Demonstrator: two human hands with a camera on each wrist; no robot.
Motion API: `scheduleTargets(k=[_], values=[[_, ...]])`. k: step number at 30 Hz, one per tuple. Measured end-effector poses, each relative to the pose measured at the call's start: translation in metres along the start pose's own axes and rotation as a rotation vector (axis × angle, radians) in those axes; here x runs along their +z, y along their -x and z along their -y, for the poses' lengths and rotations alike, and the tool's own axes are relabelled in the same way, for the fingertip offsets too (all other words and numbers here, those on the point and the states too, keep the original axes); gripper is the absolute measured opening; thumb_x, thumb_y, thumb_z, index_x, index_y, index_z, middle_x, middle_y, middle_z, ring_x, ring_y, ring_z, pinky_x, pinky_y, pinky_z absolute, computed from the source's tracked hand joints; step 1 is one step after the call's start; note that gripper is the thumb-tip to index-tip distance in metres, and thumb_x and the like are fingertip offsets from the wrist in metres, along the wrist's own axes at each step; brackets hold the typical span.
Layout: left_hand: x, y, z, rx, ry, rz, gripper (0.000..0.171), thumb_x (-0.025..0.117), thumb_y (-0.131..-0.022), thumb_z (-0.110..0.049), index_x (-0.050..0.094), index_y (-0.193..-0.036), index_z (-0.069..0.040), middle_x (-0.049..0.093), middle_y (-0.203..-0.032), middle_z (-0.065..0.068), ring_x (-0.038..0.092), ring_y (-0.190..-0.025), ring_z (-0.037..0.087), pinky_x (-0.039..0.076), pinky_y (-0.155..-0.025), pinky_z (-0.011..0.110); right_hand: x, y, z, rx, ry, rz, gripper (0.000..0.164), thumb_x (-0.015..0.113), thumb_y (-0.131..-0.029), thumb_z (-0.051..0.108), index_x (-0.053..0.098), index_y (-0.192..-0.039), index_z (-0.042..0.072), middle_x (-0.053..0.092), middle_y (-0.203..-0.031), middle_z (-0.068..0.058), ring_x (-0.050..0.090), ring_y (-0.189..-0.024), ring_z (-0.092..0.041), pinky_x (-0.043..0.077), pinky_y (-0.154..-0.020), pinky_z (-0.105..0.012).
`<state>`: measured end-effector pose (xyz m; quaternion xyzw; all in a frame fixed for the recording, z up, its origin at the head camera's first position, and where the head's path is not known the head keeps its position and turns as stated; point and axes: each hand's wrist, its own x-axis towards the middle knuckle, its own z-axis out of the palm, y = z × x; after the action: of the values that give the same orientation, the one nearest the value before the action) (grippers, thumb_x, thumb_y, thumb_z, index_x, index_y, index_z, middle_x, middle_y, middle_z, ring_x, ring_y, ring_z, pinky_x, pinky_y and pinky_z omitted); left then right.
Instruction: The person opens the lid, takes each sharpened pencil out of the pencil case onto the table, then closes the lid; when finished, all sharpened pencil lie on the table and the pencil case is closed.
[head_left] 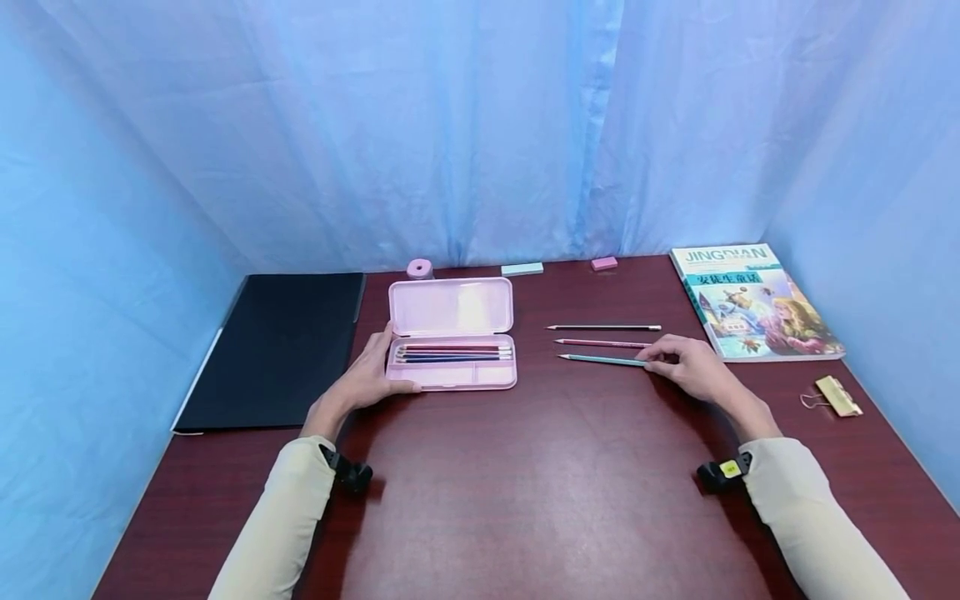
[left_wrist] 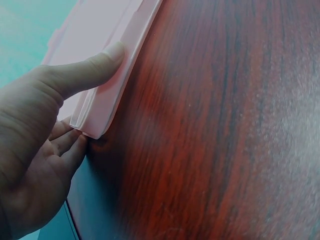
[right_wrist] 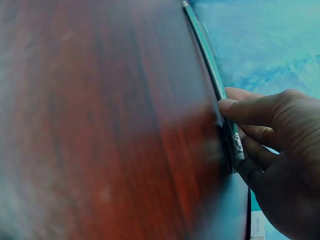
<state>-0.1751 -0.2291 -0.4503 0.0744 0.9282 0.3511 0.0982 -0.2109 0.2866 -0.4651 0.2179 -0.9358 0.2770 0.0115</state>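
Table (head_left: 525, 492): dark reddish-brown top, visible wood grain, glossy, light glare near the middle. Left end: black folder (head_left: 285, 350), flat. Just right of it, pink pencil case (head_left: 435, 377), lid swung open toward the back. Back edge, left to right: pink round item (head_left: 420, 268), can't ID from here; pale mint block (head_left: 522, 269); small pink block (head_left: 604, 263). Right of the case, pencils roughly parallel, back to front: black pencil (head_left: 603, 327), red pencil (head_left: 600, 342), teal pencil (head_left: 603, 360); can't tell if the teal one sits fully flat. Right end: illustrated book (head_left: 757, 304), cover up; gold binder clip (head_left: 840, 397) in front.
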Motion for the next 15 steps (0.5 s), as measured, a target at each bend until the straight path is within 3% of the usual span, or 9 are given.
scheduleTargets(k=[15], values=[[0.0001,-0.0008,0.0019,0.008,-0.001,-0.003,0.119,0.077,-0.067,-0.048,-0.005,-0.149,-0.02,0.019,-0.146,0.01,0.025,-0.129,0.026,0.022,-0.107,0.051,0.0031,0.0003,-0.0002,-0.078,0.047,-0.087,0.014,0.066,-0.083,0.006,0.071,-0.093,0.015,0.061,-0.09,0.002,0.051,-0.074,-0.012,0.042,-0.065,-0.028]])
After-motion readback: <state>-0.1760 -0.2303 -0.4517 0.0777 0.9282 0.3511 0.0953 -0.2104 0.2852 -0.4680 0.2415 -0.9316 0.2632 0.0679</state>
